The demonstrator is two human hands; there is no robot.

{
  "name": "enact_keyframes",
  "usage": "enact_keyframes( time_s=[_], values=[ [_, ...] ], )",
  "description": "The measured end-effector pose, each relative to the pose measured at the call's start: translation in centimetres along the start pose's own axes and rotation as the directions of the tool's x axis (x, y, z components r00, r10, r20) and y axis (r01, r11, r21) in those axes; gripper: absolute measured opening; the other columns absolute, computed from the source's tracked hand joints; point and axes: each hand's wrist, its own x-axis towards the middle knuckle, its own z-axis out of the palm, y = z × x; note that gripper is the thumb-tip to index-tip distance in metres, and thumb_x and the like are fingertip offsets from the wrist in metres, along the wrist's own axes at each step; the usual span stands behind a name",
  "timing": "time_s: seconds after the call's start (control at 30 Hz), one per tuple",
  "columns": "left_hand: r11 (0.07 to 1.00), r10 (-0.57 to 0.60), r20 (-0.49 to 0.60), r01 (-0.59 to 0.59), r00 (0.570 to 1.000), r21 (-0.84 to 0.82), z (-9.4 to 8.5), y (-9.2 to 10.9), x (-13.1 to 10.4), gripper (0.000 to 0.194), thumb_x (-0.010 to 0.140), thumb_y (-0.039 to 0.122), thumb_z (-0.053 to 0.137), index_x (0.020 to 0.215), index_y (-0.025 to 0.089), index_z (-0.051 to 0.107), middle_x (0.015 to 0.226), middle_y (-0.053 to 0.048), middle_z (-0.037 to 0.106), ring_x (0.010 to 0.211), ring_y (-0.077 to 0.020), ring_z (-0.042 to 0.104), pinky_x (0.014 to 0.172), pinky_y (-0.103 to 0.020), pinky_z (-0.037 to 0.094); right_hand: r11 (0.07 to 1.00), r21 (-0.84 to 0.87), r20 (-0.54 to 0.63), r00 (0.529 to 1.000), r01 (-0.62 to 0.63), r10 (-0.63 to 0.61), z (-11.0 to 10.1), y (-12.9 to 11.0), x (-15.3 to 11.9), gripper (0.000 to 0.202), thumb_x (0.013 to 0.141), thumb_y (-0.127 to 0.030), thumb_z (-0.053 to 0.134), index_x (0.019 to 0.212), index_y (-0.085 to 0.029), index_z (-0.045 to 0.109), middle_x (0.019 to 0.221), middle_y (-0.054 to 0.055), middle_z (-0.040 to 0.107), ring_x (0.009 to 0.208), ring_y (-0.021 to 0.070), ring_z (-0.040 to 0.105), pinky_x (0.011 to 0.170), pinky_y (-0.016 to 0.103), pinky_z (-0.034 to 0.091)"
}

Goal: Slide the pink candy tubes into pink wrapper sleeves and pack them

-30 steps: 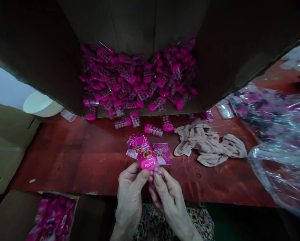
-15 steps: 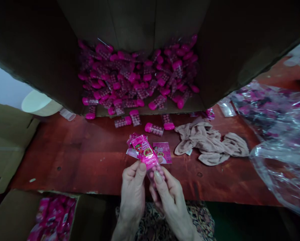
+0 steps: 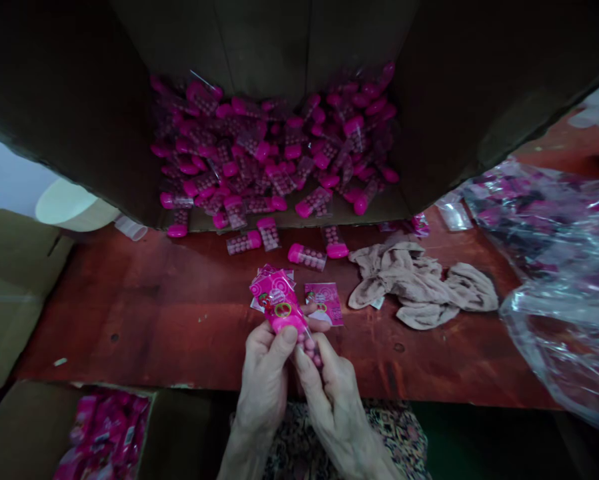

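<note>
A pink printed packet (image 3: 281, 301) is held between my two hands, with a clear container of pink balls (image 3: 309, 348) at its lower end. My left hand (image 3: 267, 367) pinches the packet's lower left side with the thumb on top. The fingers of my right hand (image 3: 327, 383) close round the ball-filled end. Just beyond the packet, more printed pieces lie partly hidden under it, and a flat pink printed square (image 3: 323, 303) rests to its right. Several pink-capped containers, one of them a tilted container (image 3: 307, 257), lie on the red table (image 3: 169, 320).
A large cardboard box (image 3: 264, 47) on its side holds many pink-capped containers. A crumpled cloth (image 3: 419, 283) lies right of my hands, with a big clear plastic bag (image 3: 569, 300) farther right. At lower left is a box of pink packets (image 3: 109, 433); a pale bowl (image 3: 74, 205) is upper left.
The packet has tilted more to the left and its printed face shows wider. My left thumb has moved right onto the packet, and my right thumb has shifted left and down.
</note>
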Motion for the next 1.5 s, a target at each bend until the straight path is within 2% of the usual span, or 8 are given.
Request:
enact_keyframes(
  time_s=[0.23,0.5,0.6,0.77,1.0,1.23,1.37,1.5],
  values=[
    [1.000,0.023,0.122,-0.025,0.992,0.014,-0.6,0.0,-0.8,0.020,0.071,0.032,0.067,0.081,0.016,0.074,0.095,-0.015,0.071,0.082,-0.0257,0.066,0.072,-0.035,0.051,0.995,0.098,0.045,0.999,-0.032,0.027,-1.8,-1.7,0.1,0.024,0.091,-0.035,0.040,0.079,-0.023,0.058,0.059,0.000,0.059,0.049,0.0134,0.056,0.050,0.023,0.041],
    [0.998,0.017,-0.203,-0.028,0.979,-0.054,0.9,-0.9,-1.7,0.014,0.072,0.027,0.068,0.081,0.018,0.073,0.085,-0.008,0.073,0.081,-0.0195,0.066,0.077,-0.030,0.050,0.999,0.041,-0.001,1.000,-0.004,0.004,-0.4,0.5,-0.1,0.022,0.091,-0.034,0.039,0.086,-0.021,0.057,0.065,0.001,0.062,0.053,0.0138,0.055,0.052,0.023,0.040],
    [0.997,-0.006,-0.224,-0.011,0.975,-0.076,0.8,-0.8,-1.7,0.017,0.068,0.025,0.072,0.084,0.019,0.073,0.084,-0.008,0.073,0.080,-0.0194,0.066,0.076,-0.030,0.051,0.978,0.171,0.100,0.990,-0.118,0.101,-0.7,0.6,0.2,0.028,0.091,-0.041,0.040,0.081,-0.021,0.056,0.066,0.001,0.058,0.060,0.0137,0.054,0.056,0.023,0.041],
    [0.998,0.035,-0.207,-0.046,0.978,-0.049,0.3,0.2,-1.1,0.021,0.072,0.032,0.068,0.084,0.016,0.073,0.083,-0.009,0.073,0.083,-0.0207,0.066,0.075,-0.030,0.051,0.838,0.434,0.397,0.905,-0.331,0.152,-0.9,0.4,0.7,0.033,0.093,-0.044,0.035,0.078,-0.018,0.050,0.059,-0.005,0.044,0.047,0.0072,0.038,0.046,0.019,0.035],
    [0.994,-0.086,-0.221,0.069,0.971,-0.084,0.9,-1.0,-2.1,0.020,0.073,0.031,0.068,0.087,0.018,0.072,0.081,-0.007,0.073,0.076,-0.0173,0.065,0.075,-0.028,0.050,0.980,0.112,0.002,0.987,-0.163,0.164,0.1,0.5,-0.7,0.036,0.091,-0.044,0.039,0.110,-0.020,0.058,0.088,0.008,0.067,0.077,0.0180,0.061,0.069,0.026,0.048],
    [0.991,-0.092,-0.169,0.073,0.981,-0.115,0.3,0.2,-0.6,0.025,0.074,0.038,0.064,0.076,0.014,0.071,0.075,-0.008,0.071,0.065,-0.0162,0.063,0.068,-0.028,0.051,0.974,0.153,0.233,0.964,-0.169,0.130,-1.2,-0.2,0.9,0.033,0.088,-0.035,0.049,0.117,-0.021,0.053,0.079,0.002,0.069,0.070,0.0157,0.066,0.061,0.022,0.052],
    [0.993,-0.058,-0.169,0.040,0.984,-0.107,0.0,0.3,-0.3,0.027,0.071,0.038,0.067,0.076,0.012,0.071,0.067,-0.007,0.069,0.065,-0.0163,0.063,0.067,-0.027,0.051,0.965,0.255,0.090,0.995,-0.061,0.039,-0.3,0.2,0.7,0.039,0.085,-0.026,0.054,0.122,-0.016,0.045,0.091,0.006,0.071,0.075,0.0149,0.069,0.066,0.021,0.055],
    [0.995,-0.065,-0.222,0.046,0.973,-0.088,0.2,-0.1,-0.8,0.029,0.068,0.042,0.069,0.068,0.013,0.071,0.061,-0.006,0.066,0.062,-0.0164,0.063,0.064,-0.026,0.051,0.975,0.116,-0.061,0.981,0.192,-0.186,0.1,0.6,0.3,0.048,0.090,-0.023,0.047,0.137,-0.016,0.035,0.115,0.013,0.065,0.092,0.0171,0.068,0.077,0.023,0.056]
  ],
)
